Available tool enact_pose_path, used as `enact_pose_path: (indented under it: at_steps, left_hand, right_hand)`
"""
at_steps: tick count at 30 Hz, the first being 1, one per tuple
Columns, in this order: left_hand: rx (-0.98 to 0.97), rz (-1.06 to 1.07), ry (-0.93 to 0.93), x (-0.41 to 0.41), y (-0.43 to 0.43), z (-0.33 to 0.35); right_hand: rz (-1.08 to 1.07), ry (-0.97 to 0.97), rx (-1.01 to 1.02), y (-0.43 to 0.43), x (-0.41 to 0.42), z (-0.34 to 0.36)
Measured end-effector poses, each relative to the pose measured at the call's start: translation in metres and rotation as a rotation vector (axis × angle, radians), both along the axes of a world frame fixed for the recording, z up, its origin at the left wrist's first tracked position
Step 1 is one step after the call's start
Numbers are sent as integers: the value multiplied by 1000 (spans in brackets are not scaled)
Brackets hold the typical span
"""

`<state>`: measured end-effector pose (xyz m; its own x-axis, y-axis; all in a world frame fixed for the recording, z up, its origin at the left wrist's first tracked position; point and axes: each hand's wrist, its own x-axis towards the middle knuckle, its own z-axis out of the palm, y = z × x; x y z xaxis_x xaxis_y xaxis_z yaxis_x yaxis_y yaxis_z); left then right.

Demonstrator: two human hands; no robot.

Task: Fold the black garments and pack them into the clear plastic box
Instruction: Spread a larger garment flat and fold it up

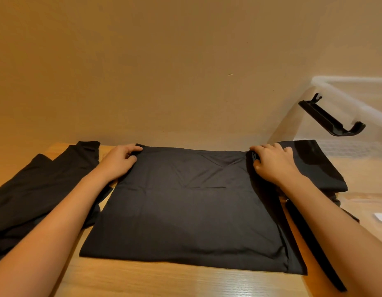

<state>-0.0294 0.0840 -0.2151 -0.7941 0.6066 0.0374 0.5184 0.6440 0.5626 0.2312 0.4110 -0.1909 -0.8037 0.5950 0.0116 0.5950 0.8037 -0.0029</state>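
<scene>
Covering the wooden table [164, 281] centre: black garment [185, 206], laid flat.
At right, clear box [357, 80] with folded black cloth [314, 166] inside; left hand [119, 161] pinches garment's far left corner, right hand [273, 165] grips its far right corner.

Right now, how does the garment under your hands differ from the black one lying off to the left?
The middle garment lies flat as a neat rectangle; the left garment lies loose, with uneven edges. The left hand and right hand grip the middle garment's far corners; no hand holds the left garment. Both are black and lie on the wooden table.
</scene>
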Motion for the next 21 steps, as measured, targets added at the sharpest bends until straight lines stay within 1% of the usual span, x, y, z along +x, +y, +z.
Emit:
enact_pose_path:
  at_steps: [4,6,8,11,12,14,16,18,21]
  left_hand:
    - [-124,-7,300,13,3,5]
    - [-124,-107,360,34,9,10]
    - [-125,-205,306,60,16,14]
    - [-191,-273,161,100,17,17]
    - [-213,-294,142,114,13,18]
    - [-230,-325,137,140,-3,17]
    - [-198,-301,104,162,-28,11]
    - [-217,-262,104,176,-53,-2]
    - [-289,-248,166,184,-68,-20]
  right_hand:
    - [27,125,-29,-18,3,10]
    - [78,164,-82,-38,5,17]
    - [138,137,-168,-66,9,21]
    - [203,74,-262,-113,26,14]
    - [219,65,-280,-126,35,11]
    - [246,38,-302,-147,57,4]
    - [256,5,-325,-157,80,-3]
    - [244,-32,-330,-160,99,-15]
    - [237,-39,-231,-157,113,-35]
